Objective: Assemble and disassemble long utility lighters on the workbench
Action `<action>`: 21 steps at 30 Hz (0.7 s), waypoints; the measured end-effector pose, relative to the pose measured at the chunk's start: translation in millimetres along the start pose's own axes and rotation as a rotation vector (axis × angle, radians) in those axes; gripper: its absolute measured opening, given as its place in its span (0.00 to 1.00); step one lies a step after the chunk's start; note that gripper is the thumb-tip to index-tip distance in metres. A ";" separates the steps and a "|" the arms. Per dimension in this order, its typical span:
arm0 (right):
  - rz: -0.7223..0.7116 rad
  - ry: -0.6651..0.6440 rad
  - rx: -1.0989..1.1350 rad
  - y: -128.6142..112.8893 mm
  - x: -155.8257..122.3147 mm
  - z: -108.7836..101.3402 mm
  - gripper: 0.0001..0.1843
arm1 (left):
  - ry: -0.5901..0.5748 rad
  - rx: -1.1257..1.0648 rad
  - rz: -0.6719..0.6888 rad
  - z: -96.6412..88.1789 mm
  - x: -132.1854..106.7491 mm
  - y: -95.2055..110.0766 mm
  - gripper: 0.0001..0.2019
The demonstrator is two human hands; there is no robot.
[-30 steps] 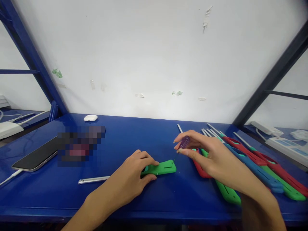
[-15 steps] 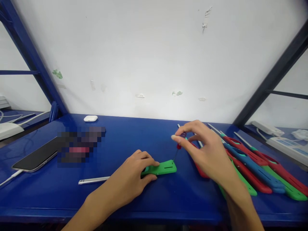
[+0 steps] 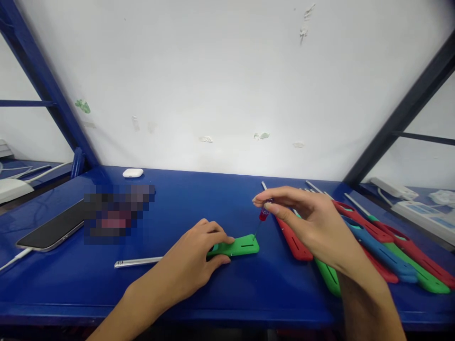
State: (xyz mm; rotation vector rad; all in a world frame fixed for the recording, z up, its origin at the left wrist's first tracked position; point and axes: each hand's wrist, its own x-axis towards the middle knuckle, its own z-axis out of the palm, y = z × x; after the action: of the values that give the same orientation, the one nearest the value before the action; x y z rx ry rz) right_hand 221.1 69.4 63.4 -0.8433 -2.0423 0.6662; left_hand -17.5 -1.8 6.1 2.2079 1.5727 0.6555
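Note:
A green long-necked lighter (image 3: 245, 245) lies on the blue table, its silver metal neck (image 3: 138, 261) pointing left beneath my left forearm. My left hand (image 3: 199, 253) grips its green body between thumb and fingers and presses it to the tabletop. Between thumb and fingertips, my right hand (image 3: 302, 215) holds a small screwdriver (image 3: 263, 214) with a red and clear purplish handle. The screwdriver leans slightly, and its thin shaft runs down to a hole near the right end of the green body. My left palm hides the lighter's middle.
Several red, blue (image 3: 380, 248) and green lighters lie side by side on the right, one red lighter (image 3: 293, 239) nearest the work. A phone (image 3: 53, 225) on a cable lies left, beside a blurred patch. A white earbud case (image 3: 132, 173) sits at the back; a power strip (image 3: 423, 218) lies far right.
My right hand has turned about the screwdriver handle, its fingers now straighter and the wrist shifted right. The screwdriver tip stays at the hole. My left hand keeps its hold.

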 end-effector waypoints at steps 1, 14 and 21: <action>0.005 -0.028 0.019 -1.1 -0.9 -0.7 0.07 | 0.000 0.002 -0.001 0.2 0.1 -0.1 0.16; -0.029 0.043 0.047 -0.2 2.8 4.4 0.02 | 0.002 0.014 0.016 0.7 0.1 -1.5 0.17; 0.009 0.015 0.107 1.4 2.6 7.6 0.06 | 0.008 0.023 0.023 1.2 0.0 -1.8 0.17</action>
State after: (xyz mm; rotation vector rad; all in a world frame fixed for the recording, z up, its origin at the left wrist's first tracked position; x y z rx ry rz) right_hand 214.0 71.1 59.5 -0.7928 -1.9714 0.7648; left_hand -18.2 -1.2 4.2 2.2464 1.5685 0.6569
